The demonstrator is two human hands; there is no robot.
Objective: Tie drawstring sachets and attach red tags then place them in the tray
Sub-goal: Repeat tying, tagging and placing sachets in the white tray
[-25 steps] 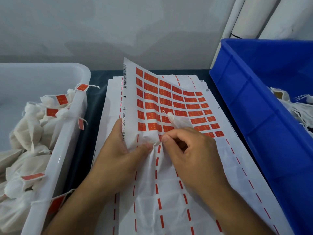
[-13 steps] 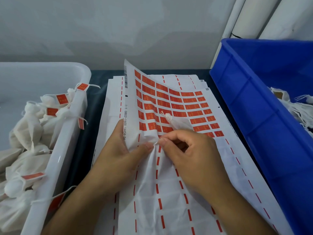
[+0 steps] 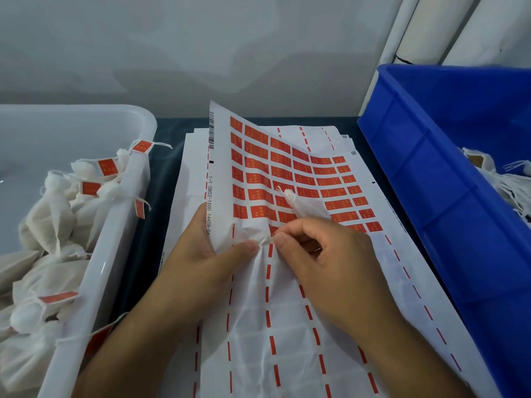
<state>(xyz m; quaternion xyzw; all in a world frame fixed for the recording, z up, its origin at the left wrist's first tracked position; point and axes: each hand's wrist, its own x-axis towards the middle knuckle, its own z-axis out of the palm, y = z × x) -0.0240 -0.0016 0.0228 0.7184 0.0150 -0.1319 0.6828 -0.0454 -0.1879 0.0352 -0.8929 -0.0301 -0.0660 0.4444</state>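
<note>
A sheet of red tags (image 3: 290,173) lies on a stack of sheets in the middle, its left side lifted and curled. My left hand (image 3: 209,254) pinches that lifted fold between thumb and fingers. My right hand (image 3: 324,254) is curled, its thumb and forefinger pinching at the sheet right beside my left thumb. A white tied sachet (image 3: 301,206) sticks out above my right hand's fingers, tucked under them; its knot points up and left. The white tray (image 3: 94,271) at the left holds several tagged sachets (image 3: 48,225).
A blue crate (image 3: 448,196) stands at the right with untied white sachets (image 3: 505,179) inside. The dark table surface (image 3: 161,179) shows between the tray and the sheets. White tubes (image 3: 431,27) lean against the wall at the back right.
The lifted left side of the sheet has curled a little more. Both hands stay pinched at the same spot, shifting only slightly.
</note>
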